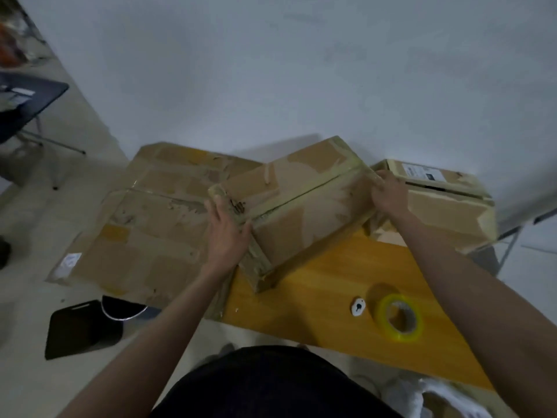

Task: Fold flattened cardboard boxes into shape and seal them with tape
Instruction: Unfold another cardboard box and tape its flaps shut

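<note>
- Two hands are on one folded box (pixel 304 206), which sits on the far end of the yellow table (pixel 328 297).
- The left hand (pixel 227 227) lies on the left end of the box. Its fingers are out straight over the top, and the thumb hooks round the near corner.
- The right hand (pixel 388 193) is at the right end of the box. Its fingers curl over the top edge there and press on the shiny tape.
- The box is tipped a bit, with its near left corner low. A line of tape runs along the seam on its top.
- A roll of yellow tape (pixel 399 316) lies flat on the table, nearer the person than the box.
- A small white thing (pixel 358 307) lies just left of the roll. I cannot tell what it is.
- A second box (pixel 446 203) with a white label stands right of the held box, touching it or almost.
- Flat cardboard (pixel 144 221) lies left of the held box and partly under it.
- A black board (pixel 83 327) lies on the floor, left of the table.
</note>
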Demonstrator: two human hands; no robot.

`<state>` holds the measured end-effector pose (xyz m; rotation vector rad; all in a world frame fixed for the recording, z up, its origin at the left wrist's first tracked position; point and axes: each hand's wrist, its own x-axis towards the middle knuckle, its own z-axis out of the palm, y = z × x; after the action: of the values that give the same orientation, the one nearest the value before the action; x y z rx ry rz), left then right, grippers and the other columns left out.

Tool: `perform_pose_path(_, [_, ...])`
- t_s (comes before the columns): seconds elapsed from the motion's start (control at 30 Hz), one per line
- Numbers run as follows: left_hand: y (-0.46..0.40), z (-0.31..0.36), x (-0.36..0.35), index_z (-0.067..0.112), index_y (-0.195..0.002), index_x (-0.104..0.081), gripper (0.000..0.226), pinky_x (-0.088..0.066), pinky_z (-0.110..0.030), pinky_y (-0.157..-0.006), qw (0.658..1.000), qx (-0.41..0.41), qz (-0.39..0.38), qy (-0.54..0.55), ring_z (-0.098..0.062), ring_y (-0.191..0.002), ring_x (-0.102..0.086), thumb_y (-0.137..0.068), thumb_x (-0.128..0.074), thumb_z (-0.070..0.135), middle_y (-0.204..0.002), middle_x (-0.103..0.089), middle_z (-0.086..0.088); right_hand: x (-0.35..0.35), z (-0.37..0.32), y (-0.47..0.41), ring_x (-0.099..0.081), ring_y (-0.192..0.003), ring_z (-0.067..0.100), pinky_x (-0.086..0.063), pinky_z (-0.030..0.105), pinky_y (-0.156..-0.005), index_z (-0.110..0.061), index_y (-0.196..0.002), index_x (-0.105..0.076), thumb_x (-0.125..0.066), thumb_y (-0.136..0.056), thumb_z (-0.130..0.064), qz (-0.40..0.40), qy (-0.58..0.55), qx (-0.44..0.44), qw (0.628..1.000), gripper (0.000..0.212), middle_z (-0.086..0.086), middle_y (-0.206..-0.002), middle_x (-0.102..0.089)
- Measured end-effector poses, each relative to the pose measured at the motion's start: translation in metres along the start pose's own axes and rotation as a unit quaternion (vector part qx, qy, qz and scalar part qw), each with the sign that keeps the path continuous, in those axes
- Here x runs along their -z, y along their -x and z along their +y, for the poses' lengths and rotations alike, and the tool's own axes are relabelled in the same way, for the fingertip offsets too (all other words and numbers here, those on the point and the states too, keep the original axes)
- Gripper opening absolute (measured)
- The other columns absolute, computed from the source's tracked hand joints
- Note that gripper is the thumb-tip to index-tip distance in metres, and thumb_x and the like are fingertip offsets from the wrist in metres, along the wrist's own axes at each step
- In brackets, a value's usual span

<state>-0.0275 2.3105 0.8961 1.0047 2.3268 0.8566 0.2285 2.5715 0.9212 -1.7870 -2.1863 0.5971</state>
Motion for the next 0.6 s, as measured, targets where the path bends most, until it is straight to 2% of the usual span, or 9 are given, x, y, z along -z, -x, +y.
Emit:
perform_pose_path(0.07, [0.017,0.006,-0.012,0.02,-0.157,0.014,0.095,-0.037,-0.06,-0.109,0.999,0.03,0.013,0.026,-0.039,-0.147,-0.024,-0.097,-0.056,0.045,-0.166,-0.004,-0.011,0.0,0.012,-0.013,-0.043,-0.133,0.035,-0.037,0.045,-0.107,-0.012,-0.142,-0.047,-0.047,-0.099,-0.017,-0.032,-0.048,-0.007,0.998,0.043,0.014,-0.142,-0.051])
perform_pose_path(0.13, [0.026,0.015,-0.023,0.018,-0.157,0.012,0.096,-0.043,-0.06,-0.103,0.997,0.068,0.019,0.039,-0.039,-0.137,-0.041,-0.096,-0.057,0.045,-0.16,-0.026,-0.013,-0.001,0.015,-0.02,-0.044,-0.132,0.034,-0.038,0.044,-0.107,-0.011,-0.146,-0.042,-0.049,-0.1,-0.02,-0.06,-0.103,-0.03,0.992,0.047,0.015,-0.144,-0.048])
perform_pose_path(0.23, [0.026,0.03,-0.026,0.018,-0.157,0.0,0.095,-0.046,-0.058,-0.102,0.991,0.101,0.03,0.088,-0.036,-0.133,-0.047,-0.092,-0.066,0.042,-0.153,-0.04,-0.01,-0.002,0.021,-0.017,-0.049,-0.127,0.034,-0.041,0.043,-0.105,-0.008,-0.142,-0.048,-0.052,-0.1,-0.021,-0.057,-0.145,-0.038,0.987,0.044,0.016,-0.139,-0.053])
perform_pose_path(0.3, [0.018,0.037,-0.018,0.022,-0.155,-0.01,0.094,-0.049,-0.057,-0.101,0.986,0.093,0.046,0.133,-0.033,-0.131,-0.049,-0.087,-0.073,0.035,-0.149,-0.044,-0.009,0.002,0.024,-0.007,-0.049,-0.127,0.034,-0.042,0.043,-0.105,-0.006,-0.139,-0.051,-0.053,-0.1,-0.021,-0.041,-0.162,-0.033,0.985,0.042,0.016,-0.138,-0.054])
perform_pose_path(0.37, [0.005,0.046,-0.004,0.019,-0.153,-0.016,0.093,-0.051,-0.055,-0.099,0.988,0.074,0.062,0.123,-0.032,-0.128,-0.051,-0.084,-0.077,0.031,-0.144,-0.047,-0.008,0.011,0.027,0.006,-0.048,-0.129,0.033,-0.042,0.044,-0.107,-0.008,-0.141,-0.049,-0.053,-0.101,-0.024,-0.026,-0.185,-0.037,0.982,0.044,0.014,-0.14,-0.052])
perform_pose_path(0.47, [-0.019,0.059,0.022,0.015,-0.147,-0.027,0.084,-0.054,-0.041,-0.089,0.991,0.051,0.05,0.111,-0.029,-0.12,-0.055,-0.082,-0.079,0.027,-0.134,-0.053,-0.006,0.03,0.023,0.025,-0.054,-0.12,0.029,-0.049,0.043,-0.098,-0.01,-0.136,-0.053,-0.057,-0.099,-0.03,0.01,-0.211,-0.028,0.977,0.042,0.01,-0.13,-0.059])
perform_pose_path(0.53, [-0.036,0.067,0.043,0.017,-0.14,-0.037,0.074,-0.054,-0.03,-0.076,0.993,0.041,0.036,0.107,-0.022,-0.105,-0.061,-0.081,-0.081,0.026,-0.123,-0.059,-0.004,0.043,0.017,0.039,-0.059,-0.11,0.027,-0.052,0.041,-0.089,-0.012,-0.128,-0.057,-0.06,-0.097,-0.034,0.028,-0.213,-0.017,0.976,0.039,0.006,-0.119,-0.062])
perform_pose_path(0.6, [-0.051,0.074,0.065,0.018,-0.131,-0.047,0.066,-0.049,-0.019,-0.063,0.998,0.008,0.034,0.059,-0.015,-0.091,-0.062,-0.078,-0.083,0.032,-0.105,-0.061,0.005,0.051,0.014,0.054,-0.059,-0.105,0.025,-0.054,0.044,-0.088,-0.012,-0.126,-0.057,-0.062,-0.095,-0.037,0.037,-0.224,-0.02,0.974,0.039,0.003,-0.113,-0.061])
